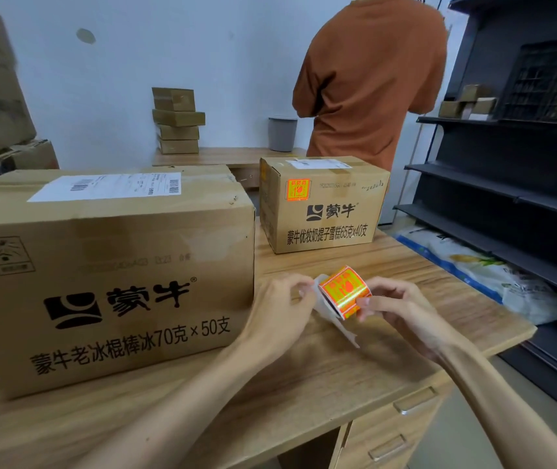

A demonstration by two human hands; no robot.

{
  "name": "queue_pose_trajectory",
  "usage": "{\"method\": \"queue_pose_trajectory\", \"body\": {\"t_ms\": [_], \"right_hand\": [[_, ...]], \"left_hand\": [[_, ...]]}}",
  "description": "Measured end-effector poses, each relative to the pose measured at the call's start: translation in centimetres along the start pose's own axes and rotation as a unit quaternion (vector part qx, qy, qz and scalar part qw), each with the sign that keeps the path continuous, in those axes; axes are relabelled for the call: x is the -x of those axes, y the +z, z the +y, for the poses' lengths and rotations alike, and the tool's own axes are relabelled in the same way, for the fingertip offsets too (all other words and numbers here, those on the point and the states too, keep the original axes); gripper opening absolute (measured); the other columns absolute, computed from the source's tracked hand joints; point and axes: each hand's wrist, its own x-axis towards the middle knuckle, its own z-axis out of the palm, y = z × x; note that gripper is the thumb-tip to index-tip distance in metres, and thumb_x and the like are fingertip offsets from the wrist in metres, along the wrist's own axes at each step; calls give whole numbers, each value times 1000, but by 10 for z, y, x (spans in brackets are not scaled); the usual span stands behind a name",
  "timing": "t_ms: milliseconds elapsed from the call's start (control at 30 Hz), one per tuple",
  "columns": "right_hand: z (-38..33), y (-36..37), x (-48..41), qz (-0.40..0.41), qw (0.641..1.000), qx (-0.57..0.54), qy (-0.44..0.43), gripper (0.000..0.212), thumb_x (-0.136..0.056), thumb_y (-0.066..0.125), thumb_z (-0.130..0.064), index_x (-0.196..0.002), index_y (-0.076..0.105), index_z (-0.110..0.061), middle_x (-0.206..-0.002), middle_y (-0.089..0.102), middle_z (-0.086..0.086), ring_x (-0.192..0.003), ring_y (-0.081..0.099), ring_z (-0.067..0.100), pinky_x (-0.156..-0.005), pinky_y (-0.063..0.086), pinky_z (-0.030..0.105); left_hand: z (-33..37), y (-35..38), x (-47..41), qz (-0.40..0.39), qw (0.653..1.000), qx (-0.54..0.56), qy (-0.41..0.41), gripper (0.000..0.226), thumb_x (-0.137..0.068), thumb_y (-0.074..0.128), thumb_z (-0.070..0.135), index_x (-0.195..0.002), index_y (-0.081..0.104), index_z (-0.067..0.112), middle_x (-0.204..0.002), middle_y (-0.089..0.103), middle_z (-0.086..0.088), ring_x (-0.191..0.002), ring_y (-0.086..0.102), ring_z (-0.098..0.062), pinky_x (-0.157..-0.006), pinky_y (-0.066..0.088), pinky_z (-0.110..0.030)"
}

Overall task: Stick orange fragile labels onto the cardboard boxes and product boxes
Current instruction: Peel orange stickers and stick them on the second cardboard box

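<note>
Head view: right hand [402, 314] hides label roll [344, 292] side; big box [108, 265] cropped.

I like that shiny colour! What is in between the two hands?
In the head view, a roll of orange fragile labels sits between them. The right hand holds it, and the left hand pinches its white backing strip.

Large cardboard box [111, 265] runs off the edge at 9 o'clock, print on its shipping label [108, 186] is too small to read, a bystander [371, 79] at 1 o'clock is cut off at the shoulders, and the right hand [402, 309] at 4 o'clock covers part of the label roll [343, 291].
</note>
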Motion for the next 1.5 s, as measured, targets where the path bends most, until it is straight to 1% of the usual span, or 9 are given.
{"method": "queue_pose_trajectory", "body": {"t_ms": [67,133,333,600,767,867,1000,1167,1500], "right_hand": [[1,1,0,-10,1000,-3,-4,37,-74,78,-8,-102,67,13,-101,69,29,-83,67,28,-84,55,35],[2,2,0,-14,1000,-4,-4,48,-70,80,-20,-106,68,9,-109,68,30,-95,68,31,-91,55,39],[6,8,-3,-15,999,28,-1,58,-67,87,-44,-112,75,-8,-114,73,19,-110,66,26,-106,44,42],[1,16,0,-16,999,35,22,32,-89,72,-28,-108,76,-3,-107,75,18,-102,69,23,-99,51,35],[6,21,4,-34,991,121,-52,16,-90,67,-6,-101,78,1,-107,76,11,-98,68,9,-89,51,24],[14,15,3,-30,893,392,-221,15,-93,69,-19,-92,78,-7,-108,72,-7,-111,60,0,-97,43,15],[25,7,0,-48,743,595,-303,13,-97,60,-18,-98,69,-10,-115,64,0,-135,47,25,-115,37,40],[24,23,6,-38,649,675,-350,6,-89,71,-9,-95,71,-9,-116,67,8,-135,50,30,-120,31,46],[26,29,4,-37,624,688,-369,31,-101,44,-16,-96,73,-6,-119,68,14,-141,43,33,-124,21,41]], "left_hand": [[5,1,1,-74,991,91,-65,29,-100,59,39,-128,66,33,-69,62,11,-49,49,-3,-51,45,-24],[8,3,1,-139,967,184,-110,23,-98,61,46,-120,63,41,-89,71,-12,-55,54,-19,-43,50,-31],[-3,14,-1,-107,963,237,-74,35,-89,78,30,-120,63,27,-110,68,-4,-65,60,-14,-44,56,-39],[-22,16,10,-30,990,10,140,47,-84,79,28,-125,56,30,-116,59,15,-97,61,-8,-79,54,-32],[-21,15,12,-28,992,40,115,43,-81,81,27,-118,61,29,-114,61,16,-92,64,-10,-74,53,-25],[-17,9,11,35,992,51,106,25,-89,74,21,-111,63,25,-108,61,18,-77,62,-13,-70,41,-10],[-8,2,7,39,989,26,139,25,-97,66,20,-121,61,22,-123,55,15,-71,56,-10,-69,39,-9],[-5,0,0,90,939,-199,265,47,-99,60,34,-144,51,22,-149,46,9,-107,63,-8,-61,57,-25],[2,4,3,116,888,-346,279,44,-77,77,38,-114,71,16,-95,52,-2,-81,59,-18,-49,40,-29]]}}
